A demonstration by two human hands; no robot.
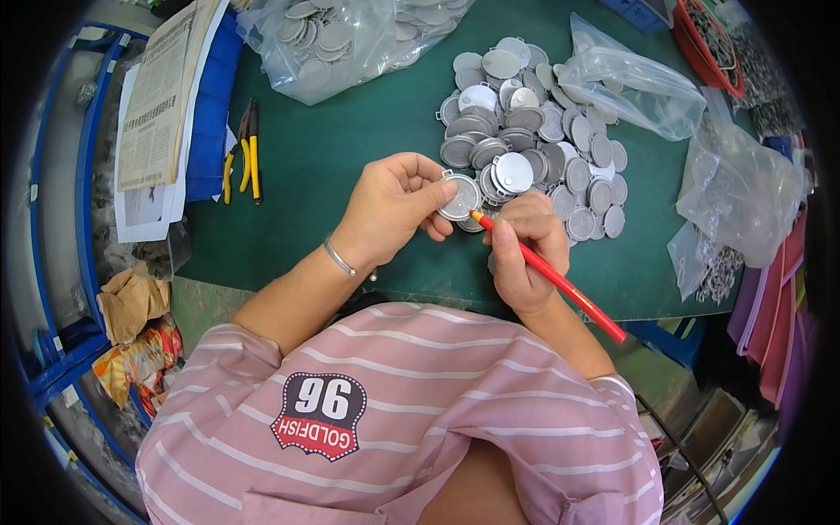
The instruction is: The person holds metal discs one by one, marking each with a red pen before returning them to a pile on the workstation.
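Observation:
My left hand [398,201] pinches a round grey metal disc [460,198] with a raised rim and a small loop at its edge. In my right hand [531,249] is a red pencil [573,294], held like a pen, its orange tip at the lower right edge of the disc. Whether the tip touches the metal I cannot tell. Just beyond both hands spreads a heap of similar grey metal discs [525,118], some lighter and shinier. My right fingers hide a few of the nearest ones.
Yellow-handled pliers [243,162] and a blue bin with papers [166,114] are at the left of the green table [350,131]. A clear bag of discs [324,52] lies at the back. Plastic bags [735,188] and a red basket [713,52] occupy the right side.

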